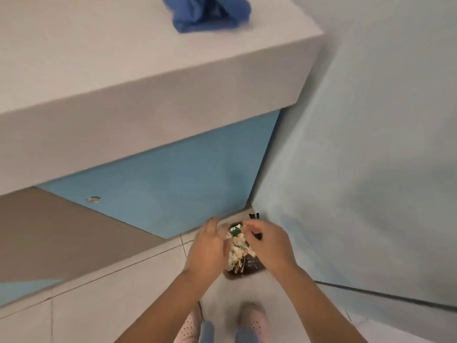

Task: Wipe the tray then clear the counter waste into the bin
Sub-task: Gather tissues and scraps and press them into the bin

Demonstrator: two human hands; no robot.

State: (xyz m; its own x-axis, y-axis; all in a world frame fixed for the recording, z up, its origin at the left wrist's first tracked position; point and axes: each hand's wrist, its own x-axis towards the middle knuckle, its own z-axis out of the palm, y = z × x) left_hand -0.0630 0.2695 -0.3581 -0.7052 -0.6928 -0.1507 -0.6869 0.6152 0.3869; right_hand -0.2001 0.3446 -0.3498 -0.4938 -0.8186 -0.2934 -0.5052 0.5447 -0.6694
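I am looking down at a small dark brown bin (251, 267) standing on the floor in the corner below the counter. Directly over it, my left hand (207, 247) and my right hand (270, 246) press a clump of waste (238, 251) between them: crumpled whitish paper with a green and white wrapper (234, 230) on top. My left palm lies flat against the clump, and my right fingers curl around its upper end. No tray is in view.
A crumpled blue cloth (207, 13) lies on the white counter top (103, 70) above. The blue cabinet front (158, 184) and a pale wall (371, 169) close in the corner. My feet in pink shoes (252, 320) stand on the tiled floor.
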